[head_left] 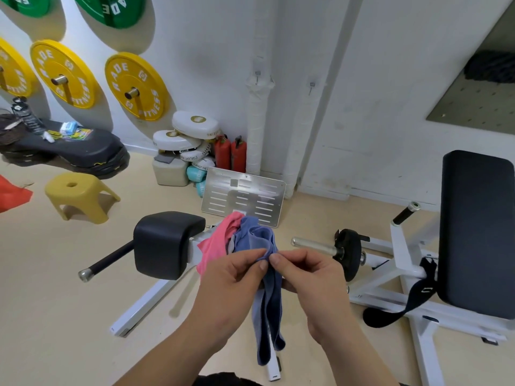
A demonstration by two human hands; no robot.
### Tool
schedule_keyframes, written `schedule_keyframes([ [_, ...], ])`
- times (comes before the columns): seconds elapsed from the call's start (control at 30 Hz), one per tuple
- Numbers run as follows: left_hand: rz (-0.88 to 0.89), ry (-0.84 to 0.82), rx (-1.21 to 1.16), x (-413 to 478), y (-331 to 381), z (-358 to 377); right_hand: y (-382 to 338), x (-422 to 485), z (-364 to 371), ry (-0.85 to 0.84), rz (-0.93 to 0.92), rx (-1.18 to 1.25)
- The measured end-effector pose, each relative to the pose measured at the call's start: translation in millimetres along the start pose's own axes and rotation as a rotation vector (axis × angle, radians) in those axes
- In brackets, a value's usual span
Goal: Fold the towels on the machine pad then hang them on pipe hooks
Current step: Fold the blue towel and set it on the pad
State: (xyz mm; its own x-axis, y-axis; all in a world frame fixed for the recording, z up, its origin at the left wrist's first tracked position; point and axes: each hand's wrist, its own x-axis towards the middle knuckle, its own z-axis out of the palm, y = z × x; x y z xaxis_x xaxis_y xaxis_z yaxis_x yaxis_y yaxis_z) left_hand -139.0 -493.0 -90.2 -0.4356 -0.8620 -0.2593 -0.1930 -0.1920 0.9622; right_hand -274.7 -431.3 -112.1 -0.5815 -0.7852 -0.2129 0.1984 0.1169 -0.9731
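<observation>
Black machine pad (164, 243) sat just left of the left hand (231, 285). Blue towel (271, 307) dangled between the left hand and right hand (312, 277), both pinching its top edge, with the pink towel (213, 243) bunched just beyond them.

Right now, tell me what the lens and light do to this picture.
Head view: wide lens stretches the yellow plates into ovals; soft shadows beside them; glare on the metal panel; the left hand, right hand and blue towel are sharp.
</observation>
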Motion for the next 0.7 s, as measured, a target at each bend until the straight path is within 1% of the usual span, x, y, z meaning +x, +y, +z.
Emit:
schedule_keyframes([
  [0.07, 0.016, 0.037, -0.014, -0.2, 0.3, -0.8, -0.3, 0.2, 2.1, 0.04, -0.041, -0.026],
  [0.13, 0.027, 0.054, -0.038, -1.4, 1.8, -0.7, 1.4, -0.3, 5.5, 0.037, -0.043, -0.065],
  [0.27, 0.011, 0.057, -0.045, -1.5, -0.9, -3.6, 2.3, -2.6, 6.4, -0.033, -0.044, -0.112],
  [0.4, 0.02, 0.023, -0.015, -0.6, -4.5, -8.2, -1.4, -6.9, 10.0, -0.117, -0.058, -0.112],
  [0.47, 0.035, 0.051, 0.027, 0.8, -7.1, -7.9, 1.5, -7.4, 12.8, -0.143, -0.049, -0.12],
  [0.57, 0.049, 0.11, 0.061, 7.9, -11.9, -14.4, 3.1, -9.1, 12.0, -0.176, 0.019, -0.065],
  [0.63, 0.055, 0.079, 0.134, 11.3, -13.1, -21.4, 6.6, -5.9, 4.4, -0.148, 0.012, -0.115],
  [0.7, 0.05, 0.031, 0.198, 12.2, -9.6, -29.6, 10.6, 0.2, -5.0, -0.06, 0.029, -0.169],
])
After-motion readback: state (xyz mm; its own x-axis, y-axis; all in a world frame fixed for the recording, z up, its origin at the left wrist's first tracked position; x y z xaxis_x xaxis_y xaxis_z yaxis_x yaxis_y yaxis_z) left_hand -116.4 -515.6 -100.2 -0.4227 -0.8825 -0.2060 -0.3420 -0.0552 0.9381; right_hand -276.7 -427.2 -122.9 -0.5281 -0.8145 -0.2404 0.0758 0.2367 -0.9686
